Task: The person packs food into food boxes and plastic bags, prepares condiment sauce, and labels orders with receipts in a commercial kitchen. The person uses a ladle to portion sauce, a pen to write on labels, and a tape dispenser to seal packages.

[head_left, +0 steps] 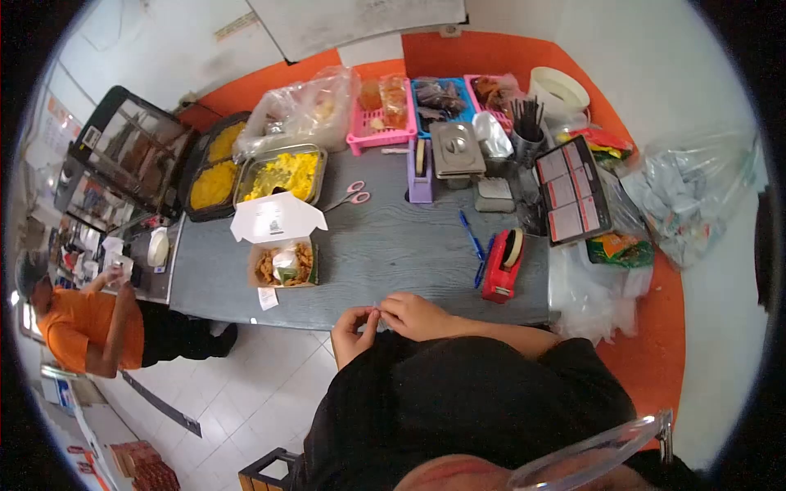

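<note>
My left hand (354,330) and my right hand (412,316) meet at the table's front edge, close to my body. The fingers of both are closed in a pinch, fingertips nearly touching; whatever lies between them is too small to make out. Beyond them to the left, an open white takeaway box (278,216) holds fried pieces (268,267) and a white-topped cup (285,259). A small paper slip (268,298) sticks out below the box. To the right lie a red tape dispenser (499,268) and blue pens (471,231).
Behind are a tray of yellow food (286,173), scissors (354,195), a purple tape dispenser (420,180), a metal container (457,150) and pink baskets (382,137). A menu holder (573,191) stands right. A co-worker in orange (85,322) is at the left.
</note>
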Demonstrator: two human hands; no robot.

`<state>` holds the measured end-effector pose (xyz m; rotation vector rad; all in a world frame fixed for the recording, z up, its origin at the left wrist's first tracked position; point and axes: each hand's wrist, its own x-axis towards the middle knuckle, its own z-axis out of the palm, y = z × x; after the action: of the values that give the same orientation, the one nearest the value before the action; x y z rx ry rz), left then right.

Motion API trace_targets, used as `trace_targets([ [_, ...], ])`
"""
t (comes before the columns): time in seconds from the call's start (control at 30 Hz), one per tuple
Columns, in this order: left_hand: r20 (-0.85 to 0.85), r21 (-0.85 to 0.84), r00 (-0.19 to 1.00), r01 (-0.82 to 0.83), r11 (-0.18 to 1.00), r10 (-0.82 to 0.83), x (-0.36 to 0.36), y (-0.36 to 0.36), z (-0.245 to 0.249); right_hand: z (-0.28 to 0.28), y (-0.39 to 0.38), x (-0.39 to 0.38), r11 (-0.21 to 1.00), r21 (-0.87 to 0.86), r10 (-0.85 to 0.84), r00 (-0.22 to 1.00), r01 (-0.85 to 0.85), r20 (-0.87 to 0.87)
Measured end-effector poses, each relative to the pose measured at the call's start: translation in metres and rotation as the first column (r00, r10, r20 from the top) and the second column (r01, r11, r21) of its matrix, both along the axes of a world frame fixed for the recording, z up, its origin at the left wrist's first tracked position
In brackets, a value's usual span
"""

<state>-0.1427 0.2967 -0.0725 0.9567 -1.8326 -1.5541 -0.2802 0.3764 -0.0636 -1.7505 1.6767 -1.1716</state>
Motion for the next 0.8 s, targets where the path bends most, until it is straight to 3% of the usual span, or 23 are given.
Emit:
trace_targets([
  [0.07,-0.120,-0.130,0.991,0.038,0.991,-0.054,-0.007,-0.002,-0.002,0.003,0.005,-0.005,0.977,-0.163,-0.119,0.988,0.134,0.097],
  [0.1,-0.126,-0.127,0.990,0.047,0.991,-0.063,-0.011,-0.003,-0.003,0.007,0.007,-0.007,0.977,-0.161,-0.129,0.987,0.143,0.090],
  [0.17,-0.245,0.130,0.968,0.095,0.987,-0.060,-0.018,-0.005,-0.004,0.017,0.010,-0.011,0.973,-0.093,-0.178,0.942,0.212,0.285],
  [0.2,-0.248,0.126,0.966,0.108,0.986,-0.074,-0.022,-0.009,-0.003,0.013,0.011,-0.013,0.970,-0.097,-0.189,0.940,0.225,0.283],
  [0.27,-0.277,0.240,0.918,0.352,0.905,-0.283,-0.029,-0.018,-0.001,0.005,0.012,-0.019,0.982,0.026,-0.169,0.806,0.187,0.567],
  [0.3,-0.278,0.237,0.913,0.365,0.900,-0.297,-0.034,-0.019,0.002,0.004,0.015,-0.022,0.979,0.023,-0.179,0.805,0.202,0.566],
  [0.37,-0.410,0.503,0.841,0.531,0.682,-0.353,-0.042,-0.016,0.008,0.007,0.024,-0.029,0.988,0.148,-0.142,0.552,0.034,0.822],
  [0.4,-0.415,0.502,0.835,0.540,0.675,-0.360,-0.046,-0.015,0.008,-0.001,0.026,-0.033,0.997,0.071,-0.050,0.456,-0.030,0.888],
  [0.43,-0.510,0.551,0.797,0.591,0.589,-0.324,-0.050,-0.014,0.009,0.002,0.029,-0.036,0.997,0.074,-0.056,0.461,-0.020,0.885],
  [0.47,-0.595,0.584,0.755,0.642,0.497,-0.275,-0.055,-0.014,0.009,0.007,0.032,-0.039,0.991,0.116,-0.090,0.307,-0.065,0.947],
  [0.5,-0.601,0.580,0.748,0.650,0.492,-0.280,-0.058,-0.013,0.013,0.011,0.035,-0.044,0.982,0.147,-0.129,0.145,-0.115,0.981],
  [0.53,-0.553,0.681,0.796,0.603,0.417,-0.248,-0.059,-0.012,0.018,0.010,0.039,-0.053,0.966,0.047,-0.044,0.016,-0.255,0.999],
  [0.57,-0.494,0.771,0.840,0.542,0.335,-0.223,-0.061,-0.011,0.020,0.007,0.040,-0.057,0.968,0.048,-0.045,0.020,-0.247,0.999],
  [0.6,-0.496,0.770,0.838,0.546,0.331,-0.229,-0.067,-0.013,0.014,0.002,0.042,-0.060,0.970,0.064,-0.047,0.076,-0.235,0.996],
  [0.67,-0.550,0.661,0.786,0.616,0.429,-0.281,-0.080,-0.014,0.004,0.004,0.045,-0.063,0.973,0.081,-0.053,0.130,-0.218,0.990],
  [0.7,-0.550,0.660,0.785,0.618,0.427,-0.285,-0.083,-0.013,0.003,0.009,0.046,-0.065,0.989,0.093,-0.044,0.366,-0.116,0.930],
  [0.73,-0.404,0.304,0.812,0.553,0.775,-0.420,-0.089,-0.008,0.015,0.015,0.046,-0.065,0.997,0.078,-0.057,0.579,-0.012,0.813],
  [0.77,-0.216,-0.169,0.862,0.430,0.887,-0.459,-0.094,-0.006,0.022,0.018,0.046,-0.066,0.997,0.078,-0.058,0.577,-0.009,0.814],
  [0.8,-0.243,-0.226,0.891,0.333,0.915,-0.385,-0.102,-0.010,0.016,0.021,0.048,-0.066,0.994,0.101,-0.105,0.714,0.048,0.692],
])
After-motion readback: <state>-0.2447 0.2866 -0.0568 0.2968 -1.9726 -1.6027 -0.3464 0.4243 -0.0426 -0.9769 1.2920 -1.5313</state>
